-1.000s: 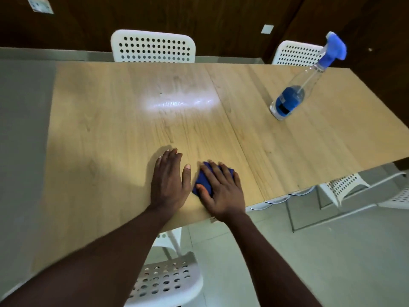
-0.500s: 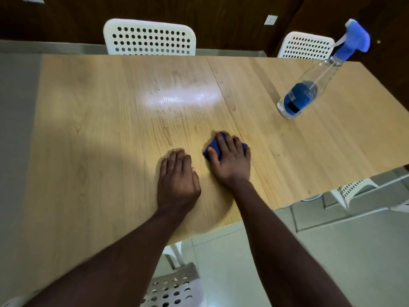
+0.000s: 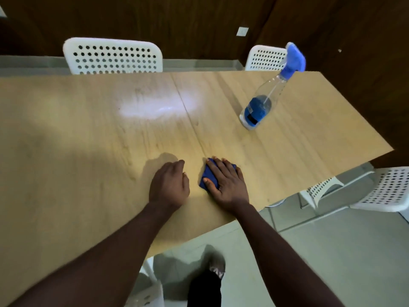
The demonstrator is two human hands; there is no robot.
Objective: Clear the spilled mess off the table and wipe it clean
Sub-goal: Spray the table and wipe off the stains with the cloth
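On the worktop (image 3: 88,151), a wide pale wood top with a seam running from the far edge toward the near edge, we see no loose mess. There is a bright patch near the far middle, and we cannot tell whether it is glare or wet film.

White perforated chairs (image 3: 112,56) stand behind the far edge, with more at the right. A spray bottle (image 3: 263,103) with a blue trigger head stands upright right of the seam, well apart from both hands.

The right hand (image 3: 228,185) lies palm down near the front edge, just right of the seam. Its fingers (image 3: 218,165) are straight and spread, pressing flat on the cloth (image 3: 207,173). The cloth is a small blue folded wad, mostly hidden under the palm, showing past the thumb side and at the fingertips. We cannot tell its long axis.

The left hand (image 3: 169,186) rests just beside the cloth on its left, with a narrow gap between them. Its fingers are curled under and we see nothing in them. It looks like a brace.

What the next move turns on, in our judgement: the cloth sits under the right hand already, so the right hand drives. Most of the bare top lies away from the body and to the left. The next stroke probably goes forward along the seam or sweeps left, and the left fist then sits in the path.
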